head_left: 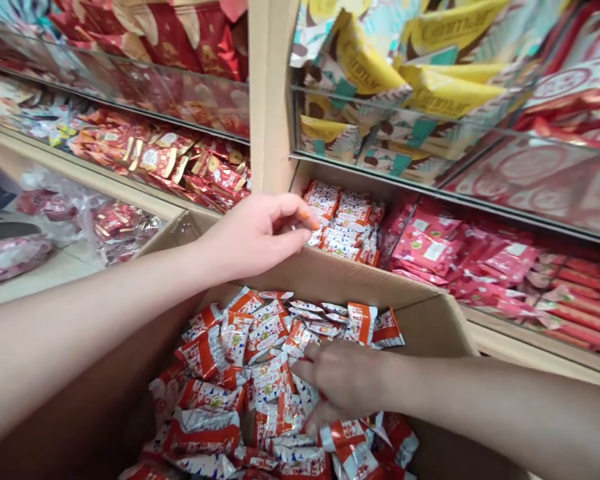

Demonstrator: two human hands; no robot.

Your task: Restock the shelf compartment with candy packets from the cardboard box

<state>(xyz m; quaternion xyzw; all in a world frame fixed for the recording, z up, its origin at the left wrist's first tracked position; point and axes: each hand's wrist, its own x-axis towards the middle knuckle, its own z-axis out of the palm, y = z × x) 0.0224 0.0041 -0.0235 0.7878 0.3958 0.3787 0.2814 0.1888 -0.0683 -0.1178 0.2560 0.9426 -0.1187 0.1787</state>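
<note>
Landmark: open cardboard carton [360, 283], standing just before the shelving.
Carton contents: many small orange-and-white packets [267, 383], sealed, lying loose at mixed angles inside the carton, some overlapping.
Left hand: one [260, 233], raised above the carton's far edge, back of the hand uppermost; fingers bent, thumb reaching toward the index finger with a gap between; cannot tell whether they grip a packet.
Right hand: one [347, 377], lowered inside the carton, right of its middle; fingers parted and slack, touching the loose packets.
Shelf compartment, matching stock: orange-and-white packets in rows [347, 213], just beyond the carton's far wall, near the left fingertips.
Pink packets: a pile [430, 243], beyond the carton, toward its far right corner.
Yellow bags: several [447, 93], behind a clear panel, above and beyond the carton.
Red-and-gold packets: a row [155, 157], beyond the carton, to its left.
Wooden post: one [270, 100], upright, beyond the carton's far wall.
Clear plastic bag: one [117, 223], with red packets inside, left of the carton.
</note>
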